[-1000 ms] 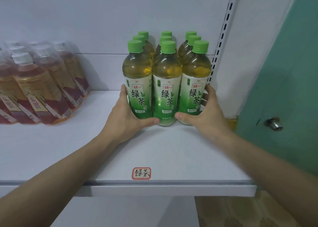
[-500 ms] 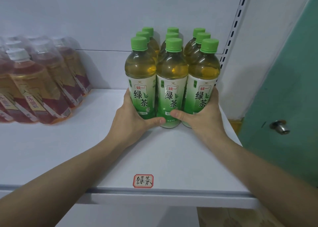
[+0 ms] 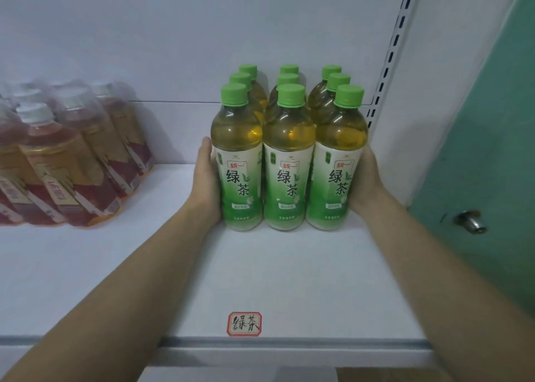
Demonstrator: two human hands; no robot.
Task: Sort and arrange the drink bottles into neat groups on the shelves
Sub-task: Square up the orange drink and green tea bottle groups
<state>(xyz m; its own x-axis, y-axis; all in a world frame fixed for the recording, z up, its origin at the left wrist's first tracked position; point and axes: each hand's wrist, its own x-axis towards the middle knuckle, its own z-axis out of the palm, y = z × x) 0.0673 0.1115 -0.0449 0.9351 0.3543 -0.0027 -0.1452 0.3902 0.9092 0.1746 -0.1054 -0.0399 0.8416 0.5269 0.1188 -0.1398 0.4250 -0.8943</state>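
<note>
On shelf (image 3: 289, 280), right end, near upright | green tea bottles (image 3: 289, 155), nine, upright block | left hand (image 3: 207, 179), right hand (image 3: 363, 179) flat against block's sides, fingers straight | likely heavy, smooth plastic; press low on labels.

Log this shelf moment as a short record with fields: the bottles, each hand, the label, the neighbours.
green tea bottles: nine, green caps, upright in three rows of three on the white shelf
left hand: flat against the left side of the block
right hand: flat against the right side of the block
shelf label: red-bordered sticker at the front edge, in line with the block
red tea bottles: white caps, grouped at the left, apart from the green block
</note>
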